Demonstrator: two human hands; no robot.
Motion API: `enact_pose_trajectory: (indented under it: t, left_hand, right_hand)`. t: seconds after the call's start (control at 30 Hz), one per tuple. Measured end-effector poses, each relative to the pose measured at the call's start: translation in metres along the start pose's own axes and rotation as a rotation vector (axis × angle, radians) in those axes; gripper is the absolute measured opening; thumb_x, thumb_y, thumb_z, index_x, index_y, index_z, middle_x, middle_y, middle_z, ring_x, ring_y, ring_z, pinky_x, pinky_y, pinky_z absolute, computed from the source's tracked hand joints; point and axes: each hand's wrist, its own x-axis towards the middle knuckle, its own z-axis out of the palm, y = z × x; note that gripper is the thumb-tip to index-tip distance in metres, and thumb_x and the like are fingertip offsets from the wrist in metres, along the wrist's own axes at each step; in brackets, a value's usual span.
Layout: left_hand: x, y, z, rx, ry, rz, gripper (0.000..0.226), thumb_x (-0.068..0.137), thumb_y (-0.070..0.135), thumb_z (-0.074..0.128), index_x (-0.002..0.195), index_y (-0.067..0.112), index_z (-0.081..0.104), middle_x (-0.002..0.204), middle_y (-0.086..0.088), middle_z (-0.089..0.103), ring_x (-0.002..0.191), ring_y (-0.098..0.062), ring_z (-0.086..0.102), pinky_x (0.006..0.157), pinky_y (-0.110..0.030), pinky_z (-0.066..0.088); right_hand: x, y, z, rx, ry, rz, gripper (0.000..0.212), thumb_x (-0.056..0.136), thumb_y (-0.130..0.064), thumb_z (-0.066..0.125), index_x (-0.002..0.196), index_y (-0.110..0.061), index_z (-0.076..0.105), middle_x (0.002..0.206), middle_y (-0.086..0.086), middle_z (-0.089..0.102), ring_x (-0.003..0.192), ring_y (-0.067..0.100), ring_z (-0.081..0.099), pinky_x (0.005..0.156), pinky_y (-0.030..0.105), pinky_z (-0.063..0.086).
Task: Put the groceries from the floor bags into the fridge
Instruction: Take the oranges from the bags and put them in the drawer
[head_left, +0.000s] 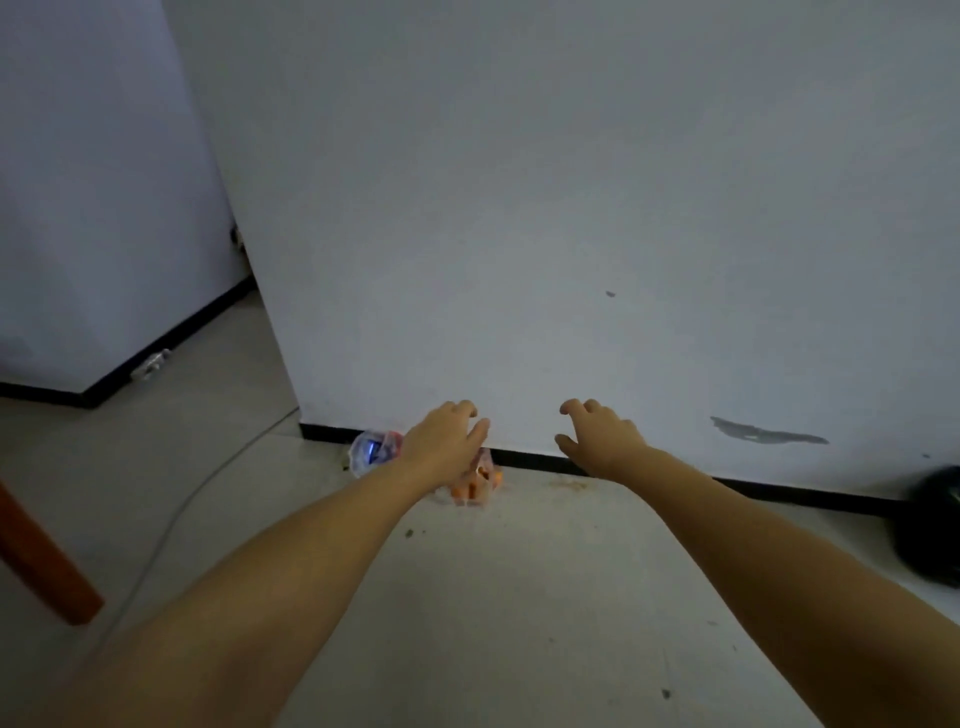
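Two clear plastic bags lie on the floor against the black skirting of a white wall. One bag (375, 448) shows something blue and red inside. The other bag (475, 486) holds orange pieces. My left hand (447, 441) reaches out above and in front of both bags, its fingers loosely bent, holding nothing; it hides part of each bag. My right hand (597, 436) is stretched out to the right of the bags, its fingers loosely bent over bare floor and skirting, holding nothing. No fridge is in view.
A grey cable (171, 525) runs across the pale floor on the left. A brown wooden leg (41, 566) slants in at the left edge. A black rounded object (935, 530) sits at the right edge. A small crumpled wrapper (150, 364) lies by the far skirting.
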Motion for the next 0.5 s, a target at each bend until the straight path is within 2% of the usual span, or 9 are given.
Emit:
enact_pose_trajectory:
  t: [0.27, 0.5]
  left_hand:
    - [0.123, -0.083, -0.012, 0.003, 0.007, -0.112, 0.042, 0.099, 0.042, 0.034, 0.122, 0.011, 0.051, 0.119, -0.011, 0.056, 0.103, -0.027, 0.055, 0.083, -0.037, 0.046]
    - [0.254, -0.146, -0.022, 0.022, -0.099, -0.043, 0.043, 0.100, 0.042, 0.032, 0.124, 0.012, 0.050, 0.120, -0.009, 0.055, 0.102, -0.025, 0.056, 0.084, -0.037, 0.046]
  right_hand:
    - [0.146, -0.029, 0.012, -0.007, -0.086, -0.059, 0.050, 0.098, -0.038, 0.041, 0.142, -0.018, 0.031, 0.139, 0.011, 0.042, 0.124, 0.029, 0.046, 0.100, 0.044, 0.040]
    - [0.272, -0.045, 0.031, 0.064, -0.127, 0.044, 0.050, 0.098, -0.038, 0.041, 0.142, -0.018, 0.031, 0.140, 0.010, 0.042, 0.124, 0.029, 0.046, 0.100, 0.043, 0.040]
